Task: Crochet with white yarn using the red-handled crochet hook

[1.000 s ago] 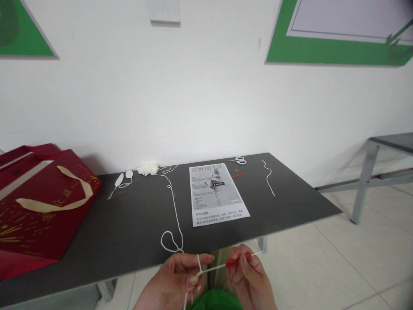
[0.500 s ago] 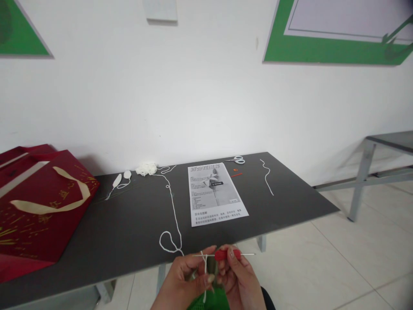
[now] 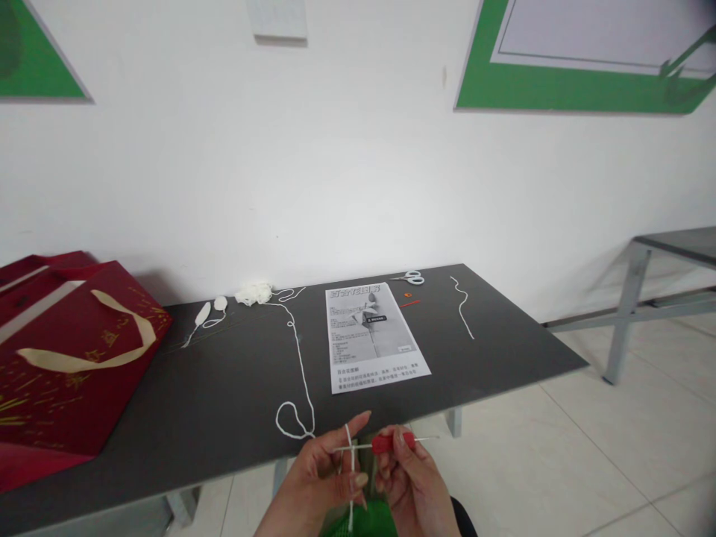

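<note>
At the table's front edge, my right hand (image 3: pixel 414 470) is closed round the red grip of a crochet hook (image 3: pixel 385 444). The thin metal shaft points left and crosses white yarn (image 3: pixel 351 451) at my left hand (image 3: pixel 321 470). That hand pinches the yarn between thumb and a finger, while the index finger is raised with a strand over it. A short yarn tail hangs below the pinch. From my left hand the strand runs over the table to a loose heap of white yarn (image 3: pixel 255 292) by the wall.
On the dark table (image 3: pixel 224 403) lie a printed sheet (image 3: pixel 369 350), scissors (image 3: pixel 412 277), a small orange item (image 3: pixel 408 295), a red stick (image 3: pixel 410 303), a cut yarn length (image 3: pixel 463 306) and two white crocheted pieces (image 3: pixel 203 313). A red gift bag (image 3: pixel 72 388) stands left.
My left index finger has lifted and stretched out, drawing the strand upward. The hook has shifted slightly down and left, its tip still crossing the yarn.
</note>
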`<action>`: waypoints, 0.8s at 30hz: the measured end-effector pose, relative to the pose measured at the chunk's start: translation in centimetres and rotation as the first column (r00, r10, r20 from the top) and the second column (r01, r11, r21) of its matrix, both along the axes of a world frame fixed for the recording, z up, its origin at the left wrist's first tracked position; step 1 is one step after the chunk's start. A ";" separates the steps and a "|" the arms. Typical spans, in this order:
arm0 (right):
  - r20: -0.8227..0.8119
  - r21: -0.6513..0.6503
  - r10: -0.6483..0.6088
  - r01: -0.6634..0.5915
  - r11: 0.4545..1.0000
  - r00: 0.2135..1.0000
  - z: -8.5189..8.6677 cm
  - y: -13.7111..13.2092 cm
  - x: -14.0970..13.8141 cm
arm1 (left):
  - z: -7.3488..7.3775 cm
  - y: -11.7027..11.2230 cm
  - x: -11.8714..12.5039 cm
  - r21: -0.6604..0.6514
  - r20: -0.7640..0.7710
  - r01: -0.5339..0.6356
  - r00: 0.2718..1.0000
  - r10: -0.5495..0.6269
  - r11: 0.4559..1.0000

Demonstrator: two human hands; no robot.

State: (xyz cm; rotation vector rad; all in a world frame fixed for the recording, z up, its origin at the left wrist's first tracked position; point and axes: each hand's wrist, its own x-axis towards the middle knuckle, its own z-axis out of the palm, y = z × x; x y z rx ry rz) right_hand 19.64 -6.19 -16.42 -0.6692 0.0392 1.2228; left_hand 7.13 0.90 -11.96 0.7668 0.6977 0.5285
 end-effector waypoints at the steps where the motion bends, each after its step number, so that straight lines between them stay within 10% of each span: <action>1: -0.010 -0.005 -0.002 0.002 1.000 1.000 0.0 0.0 0.0 | 0.0 -0.1 -0.1 0.011 -0.003 0.003 1.000 -0.003 1.000; 14: 0.014 0.023 0.018 -0.018 1.000 1.000 -0.8 0.1 -0.4 | -0.8 -0.1 -0.9 0.322 -0.175 0.008 0.983 0.051 0.947; 24: -0.141 -0.010 0.103 -0.105 0.994 0.985 -0.4 0.2 -0.1 | 1.8 0.7 -2.7 0.677 -0.589 0.447 0.805 0.066 0.584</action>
